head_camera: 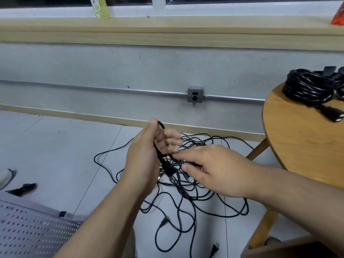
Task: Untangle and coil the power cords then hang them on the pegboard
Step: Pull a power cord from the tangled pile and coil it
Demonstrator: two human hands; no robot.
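Pale floor tiles (55, 155) below the wall socket (195, 96) carry the tangled power cords (186, 194). Your left hand (145, 161), below and left of the socket, grips a few gathered loops, while your right hand (214, 168), below and right of it, pinches one strand. You look mid-coiling: next, draw that strand clear of the tangle into the loops. The pegboard (28, 229) lies far below-left of the socket.

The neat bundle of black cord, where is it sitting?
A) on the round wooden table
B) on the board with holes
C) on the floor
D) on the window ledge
A: the coiled black cord lies on the wooden table at the right, while only the tangled cords spread over the floor.
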